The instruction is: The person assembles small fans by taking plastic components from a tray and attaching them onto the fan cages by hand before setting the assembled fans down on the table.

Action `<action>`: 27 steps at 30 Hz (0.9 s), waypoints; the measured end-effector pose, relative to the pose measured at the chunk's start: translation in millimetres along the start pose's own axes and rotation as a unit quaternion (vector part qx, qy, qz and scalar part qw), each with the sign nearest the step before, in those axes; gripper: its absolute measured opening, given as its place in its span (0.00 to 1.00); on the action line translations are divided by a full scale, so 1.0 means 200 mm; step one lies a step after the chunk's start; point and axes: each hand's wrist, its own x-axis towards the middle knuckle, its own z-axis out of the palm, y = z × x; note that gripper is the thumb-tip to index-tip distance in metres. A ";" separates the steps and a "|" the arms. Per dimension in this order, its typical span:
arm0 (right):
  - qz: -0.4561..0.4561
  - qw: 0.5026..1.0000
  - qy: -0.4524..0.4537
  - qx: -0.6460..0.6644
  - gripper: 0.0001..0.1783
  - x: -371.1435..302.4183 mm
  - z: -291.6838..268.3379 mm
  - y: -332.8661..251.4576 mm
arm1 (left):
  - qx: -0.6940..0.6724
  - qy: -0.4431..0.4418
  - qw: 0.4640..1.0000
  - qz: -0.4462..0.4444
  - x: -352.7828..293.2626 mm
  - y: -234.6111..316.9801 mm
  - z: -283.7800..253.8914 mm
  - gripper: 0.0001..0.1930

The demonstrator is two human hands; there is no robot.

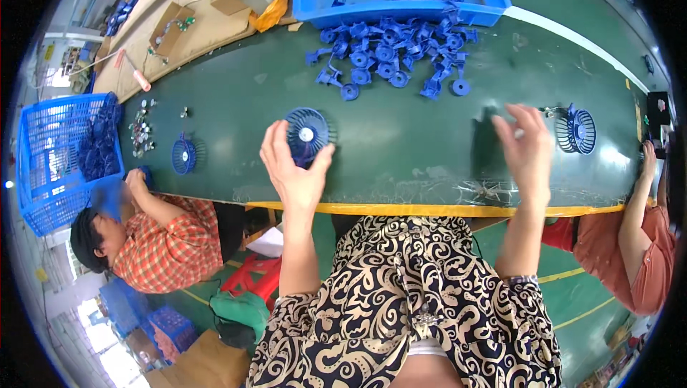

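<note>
My left hand curls its fingers and thumb round the lower side of a round blue fan cage with a white centre, on the green tabletop. To the right, my right hand is over the table, slightly blurred, with thumb and fingers apart and nothing seen between them. Just beyond it, another blue fan cage stands on its edge, with small metal bits beside it. Ahead of both hands lies a heap of small blue plastic brackets with round discs, spread before a blue tray.
The blue tray holds more blue brackets. At left are a third fan cage, scattered small metal parts and a blue basket. Co-workers sit on both sides, in a checked shirt and a rust-coloured top. Yellow edging runs along the table's front.
</note>
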 end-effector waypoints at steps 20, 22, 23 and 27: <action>0.021 0.999 -0.028 0.023 0.09 0.09 0.30 -0.12 | -0.087 -0.209 0.972 0.063 -0.09 0.18 -0.05 0.22; 0.021 0.999 -0.029 0.017 0.09 0.07 0.30 -0.12 | -0.090 -0.196 0.975 0.059 -0.09 0.19 -0.05 0.19; 0.021 0.999 -0.029 0.017 0.09 0.06 0.29 -0.13 | -0.091 -0.183 0.977 0.054 -0.09 0.20 -0.06 0.15; 0.036 0.999 -0.009 0.015 0.12 0.01 0.25 -0.14 | -0.095 -0.165 0.980 0.056 -0.09 0.19 -0.04 0.11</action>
